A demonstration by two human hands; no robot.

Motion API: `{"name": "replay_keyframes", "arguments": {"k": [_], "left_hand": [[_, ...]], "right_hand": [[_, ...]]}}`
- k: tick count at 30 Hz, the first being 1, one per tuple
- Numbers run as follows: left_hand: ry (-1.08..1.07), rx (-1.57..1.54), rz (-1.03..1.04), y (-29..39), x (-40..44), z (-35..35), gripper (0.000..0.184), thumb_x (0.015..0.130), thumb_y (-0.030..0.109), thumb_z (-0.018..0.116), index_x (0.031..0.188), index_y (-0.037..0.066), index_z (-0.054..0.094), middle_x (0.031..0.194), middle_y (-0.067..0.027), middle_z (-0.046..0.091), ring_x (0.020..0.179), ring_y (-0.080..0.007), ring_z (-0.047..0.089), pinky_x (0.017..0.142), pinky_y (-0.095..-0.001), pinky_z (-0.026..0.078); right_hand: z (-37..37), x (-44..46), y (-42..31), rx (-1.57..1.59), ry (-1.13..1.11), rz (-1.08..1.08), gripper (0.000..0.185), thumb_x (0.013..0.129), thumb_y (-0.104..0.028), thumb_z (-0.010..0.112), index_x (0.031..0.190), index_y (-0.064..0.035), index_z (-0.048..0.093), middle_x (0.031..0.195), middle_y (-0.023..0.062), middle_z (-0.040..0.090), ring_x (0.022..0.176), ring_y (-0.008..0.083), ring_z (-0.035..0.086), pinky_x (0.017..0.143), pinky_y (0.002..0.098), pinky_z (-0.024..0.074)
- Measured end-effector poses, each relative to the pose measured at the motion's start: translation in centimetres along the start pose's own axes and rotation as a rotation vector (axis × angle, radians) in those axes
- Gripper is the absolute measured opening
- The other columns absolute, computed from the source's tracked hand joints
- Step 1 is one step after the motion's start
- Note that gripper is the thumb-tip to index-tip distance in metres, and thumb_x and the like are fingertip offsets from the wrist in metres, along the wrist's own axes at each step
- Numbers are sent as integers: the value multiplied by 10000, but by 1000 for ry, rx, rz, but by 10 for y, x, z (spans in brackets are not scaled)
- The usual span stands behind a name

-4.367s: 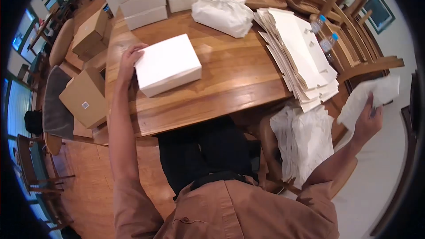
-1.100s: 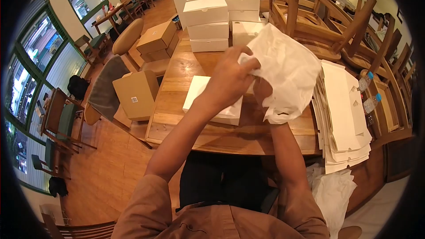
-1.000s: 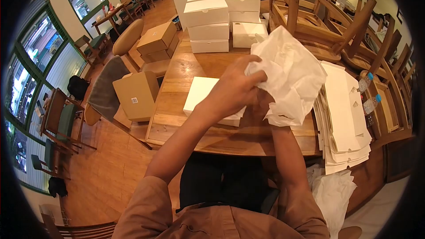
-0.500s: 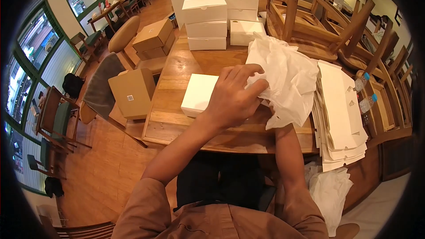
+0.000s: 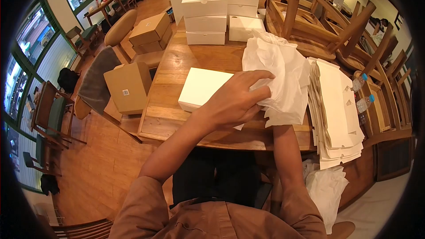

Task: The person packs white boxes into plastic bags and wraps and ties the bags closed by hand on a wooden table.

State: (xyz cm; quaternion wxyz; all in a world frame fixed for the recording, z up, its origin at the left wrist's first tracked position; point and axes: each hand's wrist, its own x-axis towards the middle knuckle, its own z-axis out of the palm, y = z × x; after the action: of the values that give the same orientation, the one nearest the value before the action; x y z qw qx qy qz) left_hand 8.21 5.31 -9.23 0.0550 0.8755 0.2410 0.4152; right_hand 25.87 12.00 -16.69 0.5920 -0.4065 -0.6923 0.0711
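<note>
A crumpled white bag point(image 5: 281, 77) of thin material hangs above the wooden table point(image 5: 164, 121). My left hand point(image 5: 241, 97) is at its left side, thumb and forefinger apart near the bag's edge; nothing shows between them. My right forearm rises below the bag, and the bag hides my right hand, so its fingers cannot be seen. A closed white box point(image 5: 203, 86) lies on the table, left of the bag and partly behind my left hand.
Stacked white boxes point(image 5: 205, 6) stand at the table's back. Flat white cardboard pieces point(image 5: 336, 110) lie at the right, beside bottles point(image 5: 364, 104) and upturned wooden chairs point(image 5: 305, 31). White bags point(image 5: 325, 190) hang below. Brown cartons point(image 5: 128, 89) stand left.
Both hands have come together at a white bag over the table; earlier my left hand was on the box. Lately the bag has drooped lower and my left thumb and forefinger have spread apart.
</note>
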Motion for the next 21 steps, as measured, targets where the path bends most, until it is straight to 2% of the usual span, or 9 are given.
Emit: {"name": "replay_keyframes", "arguments": {"k": [1, 7, 17, 20, 21], "left_hand": [[20, 66, 46, 0, -2, -1, 232, 742, 27, 666, 962, 28, 592, 1377, -183, 553, 1166, -403, 579, 972, -477, 471], [36, 72, -9, 4, -11, -8, 231, 720, 54, 694, 924, 41, 589, 1384, -177, 544, 1198, -376, 571, 984, -463, 471], [47, -70, -30, 7, -16, -11, 240, 724, 68, 706, 923, 36, 576, 1366, -198, 547, 1207, -398, 561, 998, -461, 467], [25, -99, -53, 9, -20, -16, 243, 777, 136, 741, 923, 35, 575, 1361, -207, 548, 1200, -399, 565, 992, -453, 468], [19, -85, -36, 10, -22, -18, 307, 793, 210, 766, 962, 36, 578, 1374, -209, 542, 1213, -395, 560, 1004, -452, 461]], "right_hand": [[-1, -1, -1, 5, -1, 6, 441, 949, -323, 628, 1205, 36, 605, 1155, 187, 678, 1124, 355, 645, 990, 438, 513], [1, 0, 1, 19, -5, 25, 454, 951, -336, 620, 1211, 36, 603, 1161, 187, 675, 1127, 352, 644, 992, 437, 512], [2, -1, 3, 43, -19, 51, 476, 956, -357, 607, 1222, 37, 598, 1172, 186, 672, 1132, 348, 642, 996, 436, 510], [3, 1, 4, 55, -22, 58, 482, 957, -364, 603, 1225, 37, 597, 1176, 186, 671, 1133, 346, 642, 997, 435, 510], [3, 1, 4, 61, -19, 64, 484, 958, -366, 601, 1226, 37, 597, 1177, 186, 670, 1134, 346, 642, 997, 435, 510]]}}
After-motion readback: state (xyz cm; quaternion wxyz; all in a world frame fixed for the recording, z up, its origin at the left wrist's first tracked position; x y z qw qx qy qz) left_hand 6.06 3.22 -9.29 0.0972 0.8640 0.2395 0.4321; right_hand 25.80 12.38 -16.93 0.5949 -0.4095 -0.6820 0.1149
